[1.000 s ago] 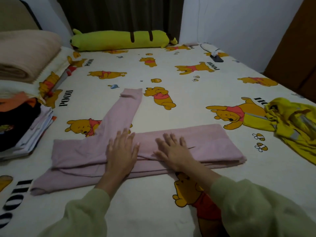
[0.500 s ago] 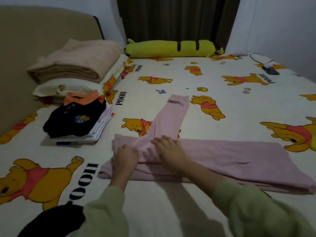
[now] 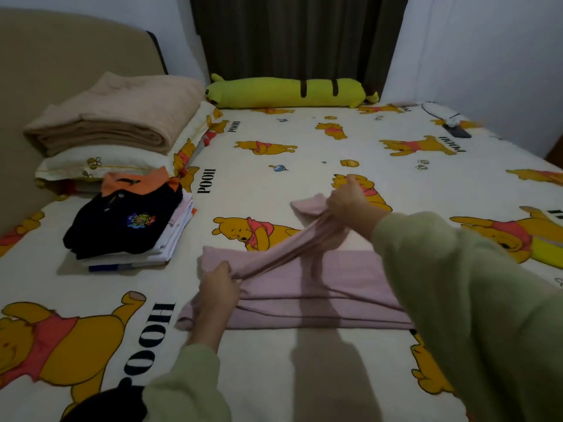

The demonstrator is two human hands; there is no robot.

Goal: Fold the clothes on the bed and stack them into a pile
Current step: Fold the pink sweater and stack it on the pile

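Note:
A pink long-sleeved garment (image 3: 344,287) lies folded lengthwise across the bed in front of me. Its sleeve (image 3: 292,248) is lifted off the sheet and stretched taut between my hands. My left hand (image 3: 221,284) grips the sleeve where it joins the body, at the garment's left end. My right hand (image 3: 347,201) pinches the sleeve near the cuff, raised above the sheet. To the left stands a pile of folded clothes (image 3: 131,226) with a black shirt with an orange collar on top.
A folded beige blanket (image 3: 115,114) rests on a pillow (image 3: 91,166) at the headboard, left. A long yellow-green plush bolster (image 3: 289,92) lies at the far edge. A phone with a cable (image 3: 454,129) sits far right. A yellow garment edge (image 3: 548,251) shows at right.
Both hands were pressing flat on the garment's body. They now grip the sleeve, the right hand having moved out to the cuff end and lifted it off the bed.

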